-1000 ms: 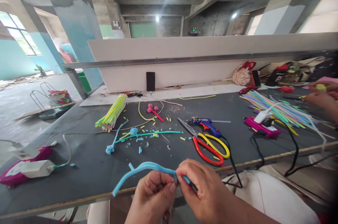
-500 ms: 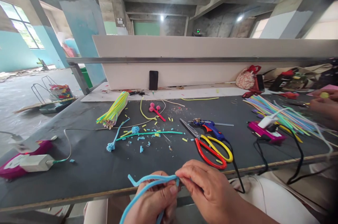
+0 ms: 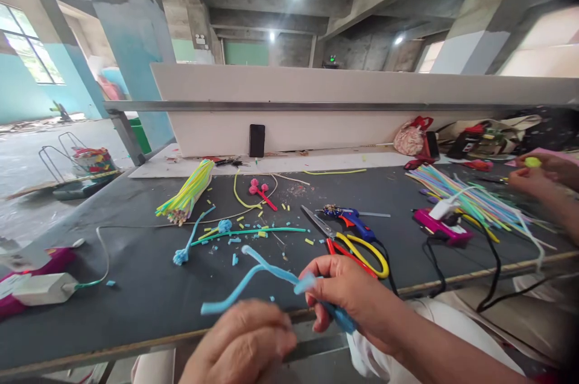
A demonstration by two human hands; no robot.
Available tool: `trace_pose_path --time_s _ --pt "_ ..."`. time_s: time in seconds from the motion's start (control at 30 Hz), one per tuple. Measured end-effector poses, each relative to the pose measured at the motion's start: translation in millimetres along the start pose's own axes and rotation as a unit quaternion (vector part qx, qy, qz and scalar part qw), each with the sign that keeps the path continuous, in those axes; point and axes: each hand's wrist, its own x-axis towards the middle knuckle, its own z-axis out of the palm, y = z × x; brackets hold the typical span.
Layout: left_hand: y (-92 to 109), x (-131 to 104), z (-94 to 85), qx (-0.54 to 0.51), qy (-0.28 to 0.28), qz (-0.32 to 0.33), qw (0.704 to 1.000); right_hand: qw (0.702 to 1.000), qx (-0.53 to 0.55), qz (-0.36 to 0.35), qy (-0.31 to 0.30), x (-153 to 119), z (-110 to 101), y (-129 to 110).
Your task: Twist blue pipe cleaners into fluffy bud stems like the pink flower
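My right hand (image 3: 341,293) pinches a bundle of blue pipe cleaners (image 3: 271,272) between thumb and fingers, above the table's front edge. Two fuzzy strands stick out to the left, and a bunched part hangs below the palm. Apart from the bundle, my left hand (image 3: 244,339) is at the lower left, its fingers curled and smeared by motion. Whether anything is in it cannot be seen. Beyond the hands lie scissors (image 3: 357,251) with red and yellow handles, a blue glue gun (image 3: 355,221) and a knotted blue pipe cleaner piece (image 3: 181,256).
A bundle of yellow-green pipe cleaners (image 3: 187,191) lies left, multicoloured ones (image 3: 465,200) right. Purple power strips (image 3: 441,227) with cables sit on both sides. A phone (image 3: 257,141) leans at the back near a pink-red piece (image 3: 262,191). Another person's hands (image 3: 538,173) work at far right.
My left hand has let go of the blue pipe cleaners and moved down and left. The bundle is now in my right hand alone, turned with its strands pointing left.
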Motion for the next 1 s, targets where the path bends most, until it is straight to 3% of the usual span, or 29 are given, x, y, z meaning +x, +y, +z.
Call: trace_pose_path --time_s 0.07,0.17,0.27,0.33,0.53,0.63,0.7,0.77,0.83,0.9,1.0 --pt "9.3 16.2 -12.9 0.169 0.019 0.058 0.984 0.999 0.029 0.022 -0.024 -2.9 1.2 1.3" --pt "17.8 38.9 -16.6 0.283 -0.048 0.035 0.957 0.998 0.029 0.053 -0.034 -5.3 5.5 2.3" --pt "16.9 45.4 -7.8 0.258 -0.126 0.025 0.958 0.998 -0.005 0.061 -0.031 -5.5 10.3 3.7" --pt "12.1 42.5 -1.5 0.227 -0.145 0.024 0.963 0.998 -0.037 0.054 -0.024 -4.5 12.8 5.8" --pt "-4.7 33.2 7.7 0.204 -0.138 -0.031 0.969 0.992 -0.117 0.043 -0.005 -0.4 18.3 7.4" --pt "-9.7 31.0 12.8 0.183 -0.130 -0.093 0.970 0.968 -0.250 0.020 0.016 -0.3 20.5 6.7" --pt "-12.5 29.6 16.9 0.165 -0.132 -0.146 0.967 0.923 -0.374 -0.084 0.023 -1.1 21.1 9.6" --pt "-14.9 28.6 20.4 0.149 -0.127 -0.205 0.959 0.849 -0.486 -0.206 0.018 -2.6 20.5 14.8" --pt "-16.3 28.2 22.0 0.101 -0.121 -0.282 0.946 0.777 -0.566 -0.277 -0.001 -4.6 18.9 20.0" --pt "-15.8 28.1 21.2 0.010 -0.109 -0.374 0.921 0.719 -0.613 -0.327 -0.024 -7.1 16.5 22.7" --pt "-12.1 26.9 17.5 -0.190 -0.074 -0.472 0.858 0.632 -0.645 -0.428 -0.042 -11.9 12.3 20.1"
